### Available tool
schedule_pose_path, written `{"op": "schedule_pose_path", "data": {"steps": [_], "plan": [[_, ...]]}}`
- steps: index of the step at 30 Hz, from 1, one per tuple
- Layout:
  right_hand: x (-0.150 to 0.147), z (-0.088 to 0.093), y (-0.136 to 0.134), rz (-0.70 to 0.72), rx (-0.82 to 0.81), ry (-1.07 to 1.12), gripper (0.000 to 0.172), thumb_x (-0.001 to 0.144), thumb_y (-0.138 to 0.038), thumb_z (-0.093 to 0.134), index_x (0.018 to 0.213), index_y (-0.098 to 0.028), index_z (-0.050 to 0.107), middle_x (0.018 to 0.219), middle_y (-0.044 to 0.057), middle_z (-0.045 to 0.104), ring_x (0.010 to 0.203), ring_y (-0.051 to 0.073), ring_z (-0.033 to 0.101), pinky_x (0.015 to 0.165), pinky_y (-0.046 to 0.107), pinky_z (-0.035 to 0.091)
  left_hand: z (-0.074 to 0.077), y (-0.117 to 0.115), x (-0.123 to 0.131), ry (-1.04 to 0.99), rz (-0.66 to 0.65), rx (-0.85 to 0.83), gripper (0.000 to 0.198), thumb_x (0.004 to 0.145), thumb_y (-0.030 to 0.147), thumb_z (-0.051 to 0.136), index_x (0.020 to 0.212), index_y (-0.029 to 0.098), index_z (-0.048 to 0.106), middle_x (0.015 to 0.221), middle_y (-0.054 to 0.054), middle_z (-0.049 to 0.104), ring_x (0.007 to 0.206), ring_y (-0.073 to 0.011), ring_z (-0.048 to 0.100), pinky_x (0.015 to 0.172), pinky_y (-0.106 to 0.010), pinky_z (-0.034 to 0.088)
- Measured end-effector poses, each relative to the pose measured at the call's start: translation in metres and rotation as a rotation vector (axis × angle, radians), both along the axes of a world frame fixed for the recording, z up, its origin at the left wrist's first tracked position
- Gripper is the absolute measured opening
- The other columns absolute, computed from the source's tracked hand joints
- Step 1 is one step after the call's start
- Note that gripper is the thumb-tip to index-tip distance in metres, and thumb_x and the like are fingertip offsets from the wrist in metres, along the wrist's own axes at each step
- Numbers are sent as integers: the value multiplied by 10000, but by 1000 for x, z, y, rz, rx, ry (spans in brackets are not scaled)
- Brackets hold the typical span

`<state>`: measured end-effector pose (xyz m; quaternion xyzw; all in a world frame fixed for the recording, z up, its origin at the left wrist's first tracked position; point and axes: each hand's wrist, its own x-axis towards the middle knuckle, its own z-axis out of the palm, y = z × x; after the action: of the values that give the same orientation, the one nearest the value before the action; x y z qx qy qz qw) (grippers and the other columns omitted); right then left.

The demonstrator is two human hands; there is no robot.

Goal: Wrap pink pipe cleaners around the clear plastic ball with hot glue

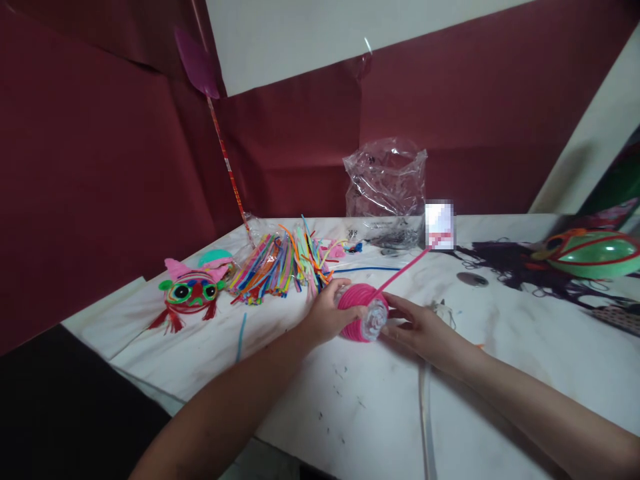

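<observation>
A rounded body wound with bright pink chenille stem (356,295) lies on its side over the table. Its near end is clear, ridged plastic, like a bottle base. My left hand (327,313) is closed around its left side, thumb along the front. At the right edge of the same piece, my right hand (413,327) holds it between thumb and bent fingers; the fingertips behind it are partly hidden. One loose pink stem end (405,272) sticks out stiffly up and to the right.
Several coloured chenille stems (270,267) lie piled at the back left, beside a red mask-like craft figure (191,292). Behind stands a clear plastic bag (387,187). Dark purple yarn (510,263) and a green balloon-like craft piece (597,253) are at right.
</observation>
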<state>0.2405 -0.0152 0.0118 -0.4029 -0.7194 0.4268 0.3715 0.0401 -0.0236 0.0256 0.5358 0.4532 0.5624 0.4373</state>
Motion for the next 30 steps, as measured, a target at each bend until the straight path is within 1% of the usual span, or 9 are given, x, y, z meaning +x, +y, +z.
{"op": "schedule_pose_path", "data": {"steps": [6, 10, 14, 17, 20, 23, 26, 30], "plan": [[0, 2, -1, -12, 21, -2, 542, 721, -314, 682, 1249, -210, 618, 1091, 75, 750, 959, 264, 690, 776, 369, 581, 4, -2, 3, -82, -56, -101, 463, 535, 218, 833, 943, 182, 618, 826, -14, 638, 716, -156, 580, 677, -271, 451], [-1, 4, -1, -41, 21, -21, 571, 731, -324, 665, 1280, -184, 601, 1103, 94, 741, 945, 261, 688, 763, 368, 579, 3, -2, 3, -145, -71, -120, 487, 534, 273, 850, 953, 178, 620, 833, -17, 648, 703, -147, 587, 663, -262, 454], [-2, 6, -4, -60, 15, -55, 629, 741, -370, 678, 1330, -180, 567, 1133, 100, 725, 963, 266, 679, 767, 370, 569, 4, -2, 4, -157, -73, -119, 515, 527, 299, 861, 966, 180, 620, 878, -31, 662, 736, -162, 604, 680, -271, 457], [-3, 7, -6, -76, 7, -86, 740, 739, -458, 687, 1388, -153, 508, 1167, 118, 700, 945, 272, 677, 747, 376, 562, 4, -3, 5, -141, -67, -121, 537, 529, 305, 869, 988, 182, 618, 910, -40, 660, 787, -177, 611, 709, -280, 463], [-3, 7, -7, -92, 1, -104, 818, 728, -499, 672, 1415, -108, 464, 1185, 146, 681, 896, 269, 679, 707, 372, 558, 2, -3, 5, -148, -82, -127, 585, 533, 344, 880, 1024, 177, 609, 977, -63, 661, 838, -190, 621, 744, -293, 472], [-2, 6, -6, -106, -1, -112, 810, 732, -501, 661, 1418, -119, 460, 1202, 146, 673, 880, 261, 677, 690, 362, 551, -1, -3, 5, -167, -125, -124, 585, 584, 442, 853, 1040, 176, 601, 1002, -73, 667, 852, -198, 633, 771, -312, 479], [-1, 5, -5, -112, 13, -116, 769, 734, -488, 666, 1400, -149, 487, 1209, 131, 674, 914, 263, 666, 735, 369, 543, -4, 0, 4, -185, -142, -114, 537, 675, 539, 771, 1034, 176, 602, 976, -58, 669, 871, -198, 633, 806, -323, 477], [-1, 6, -4, -110, 30, -126, 775, 736, -496, 657, 1404, -146, 479, 1214, 133, 669, 938, 265, 653, 771, 379, 531, -7, 3, 2, -184, -144, -93, 490, 724, 572, 713, 1004, 183, 608, 925, -35, 663, 912, -208, 619, 856, -338, 468]]}}
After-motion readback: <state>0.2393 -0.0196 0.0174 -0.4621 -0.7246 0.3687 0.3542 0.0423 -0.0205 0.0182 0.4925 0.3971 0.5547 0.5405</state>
